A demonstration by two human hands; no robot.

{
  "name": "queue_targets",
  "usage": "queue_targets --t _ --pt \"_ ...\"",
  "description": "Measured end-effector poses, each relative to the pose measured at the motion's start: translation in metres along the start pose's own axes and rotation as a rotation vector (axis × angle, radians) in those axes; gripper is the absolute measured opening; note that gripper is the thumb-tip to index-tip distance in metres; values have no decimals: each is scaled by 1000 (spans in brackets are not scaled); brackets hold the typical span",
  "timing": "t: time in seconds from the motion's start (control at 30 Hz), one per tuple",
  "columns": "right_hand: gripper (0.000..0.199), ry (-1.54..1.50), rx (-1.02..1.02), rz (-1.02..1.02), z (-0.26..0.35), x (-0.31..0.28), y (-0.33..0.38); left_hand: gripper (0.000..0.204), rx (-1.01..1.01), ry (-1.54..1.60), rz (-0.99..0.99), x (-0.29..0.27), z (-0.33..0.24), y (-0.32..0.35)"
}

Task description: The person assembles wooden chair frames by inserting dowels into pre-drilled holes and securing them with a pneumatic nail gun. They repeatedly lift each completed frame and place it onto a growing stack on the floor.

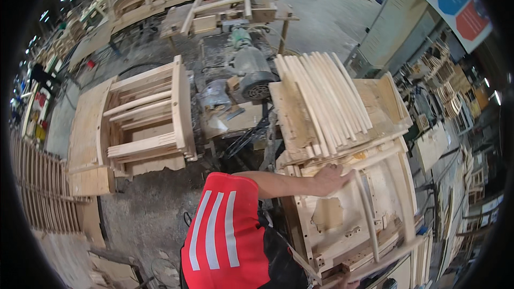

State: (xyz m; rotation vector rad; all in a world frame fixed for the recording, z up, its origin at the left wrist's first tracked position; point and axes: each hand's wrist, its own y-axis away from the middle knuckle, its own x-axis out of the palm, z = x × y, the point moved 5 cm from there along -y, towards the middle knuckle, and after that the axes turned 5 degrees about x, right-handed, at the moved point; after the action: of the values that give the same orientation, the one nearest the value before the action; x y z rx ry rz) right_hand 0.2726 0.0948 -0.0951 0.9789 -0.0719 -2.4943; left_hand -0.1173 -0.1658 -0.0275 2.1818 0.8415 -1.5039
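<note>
My left arm, in a red sleeve with white stripes, reaches across to the right. My left hand (331, 179) is closed at the end of a pale wooden rail (381, 156) above the workbench. At the lower edge, my right hand (345, 283) shows only in part, its fingers around the end of a second rail (393, 255). Between the two rails runs a thin, slightly bent spindle (367, 214). Beneath lies a wooden jig board (327, 240) with raised blocks and holes. Blur hides the exact finger positions.
Beyond my left hand, many wooden spindles (324, 104) lie side by side on a board. An electric motor (254, 72) stands at the centre. Left of it, a stack of slatted wooden frames (144, 112) rests on a stand. A tall metal cabinet (393, 27) rises at the back right.
</note>
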Motion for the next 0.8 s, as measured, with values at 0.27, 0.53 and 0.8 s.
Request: queue_targets --t 0.27,0.53,0.8 --pt "84 -162 -286 -140 50 -7 62 83 -38 546 -713 -87 9 128" --pt "71 -423 -572 202 124 26 118 45 -319 1267 -1130 -195 84 315" --pt "91 -1189 -216 1446 336 152 242 60 -68 1303 -1477 -298 150 496"
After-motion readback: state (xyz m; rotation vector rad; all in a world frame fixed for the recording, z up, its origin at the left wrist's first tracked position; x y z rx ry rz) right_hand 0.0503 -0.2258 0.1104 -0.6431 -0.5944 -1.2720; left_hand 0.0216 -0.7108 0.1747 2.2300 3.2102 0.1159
